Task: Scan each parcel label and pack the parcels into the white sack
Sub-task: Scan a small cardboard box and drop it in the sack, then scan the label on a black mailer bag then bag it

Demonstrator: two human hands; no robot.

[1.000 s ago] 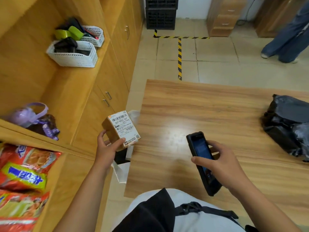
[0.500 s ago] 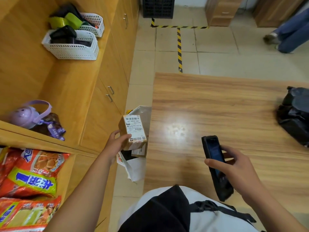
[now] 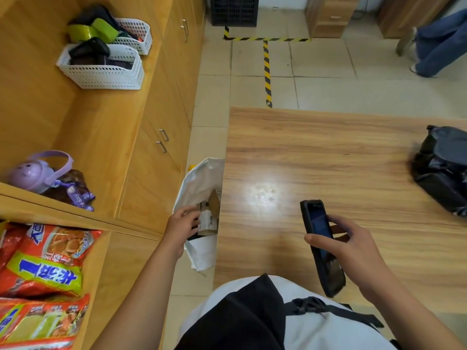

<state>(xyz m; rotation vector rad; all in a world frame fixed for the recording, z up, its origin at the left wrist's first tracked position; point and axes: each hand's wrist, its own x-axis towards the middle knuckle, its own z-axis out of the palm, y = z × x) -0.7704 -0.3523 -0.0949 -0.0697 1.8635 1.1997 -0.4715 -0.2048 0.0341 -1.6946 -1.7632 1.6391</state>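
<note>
The white sack (image 3: 199, 183) stands open on the floor against the left edge of the wooden table (image 3: 341, 157). My left hand (image 3: 180, 224) reaches into its mouth, fingers on a small brown cardboard parcel (image 3: 208, 219) with a white label, which sits inside the sack. Whether the fingers still grip it I cannot tell. My right hand (image 3: 353, 248) holds a black handheld scanner (image 3: 321, 245) over the table's near side, screen facing up. Black plastic-wrapped parcels (image 3: 442, 168) lie at the table's right edge.
Wooden cabinets and a shelf run along the left, with white baskets (image 3: 101, 72), a purple bottle (image 3: 32, 173) and snack bags (image 3: 43, 269). A person's legs (image 3: 437, 44) stand on the tiled floor at the far right, beyond yellow-black floor tape (image 3: 266, 69).
My left hand has lowered the cardboard parcel from beside the table edge down into the white sack. The right hand with the scanner has stayed over the table.
</note>
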